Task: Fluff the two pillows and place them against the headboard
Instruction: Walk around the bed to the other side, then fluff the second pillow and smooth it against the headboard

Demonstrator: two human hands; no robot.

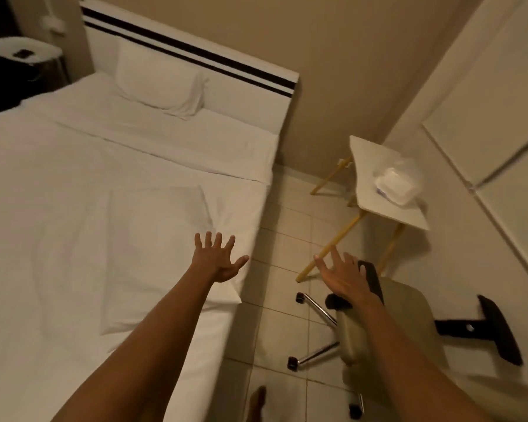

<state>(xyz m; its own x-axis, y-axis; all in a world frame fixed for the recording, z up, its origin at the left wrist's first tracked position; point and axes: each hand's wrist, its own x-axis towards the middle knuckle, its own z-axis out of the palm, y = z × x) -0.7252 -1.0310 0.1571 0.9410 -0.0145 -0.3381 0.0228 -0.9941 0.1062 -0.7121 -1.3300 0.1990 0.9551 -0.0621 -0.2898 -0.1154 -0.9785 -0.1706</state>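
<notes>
Pillows: one pillow [159,79] leans on the headboard [195,53]; the near pillow [162,254] lies flat by the bed's [43,208] right edge. No writing is legible anywhere. Left hand [218,261] hovers over the near pillow, fingers spread, holding nothing. Right hand [343,275], also spread and empty, reaches out above a chair [387,327] on tiled floor [284,239], near a small table [375,175].

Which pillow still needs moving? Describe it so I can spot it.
On the white bed, skip the white pillow propped against the striped headboard. The other white pillow lies flat near the bed's floor-side edge, under the open left hand.
</notes>
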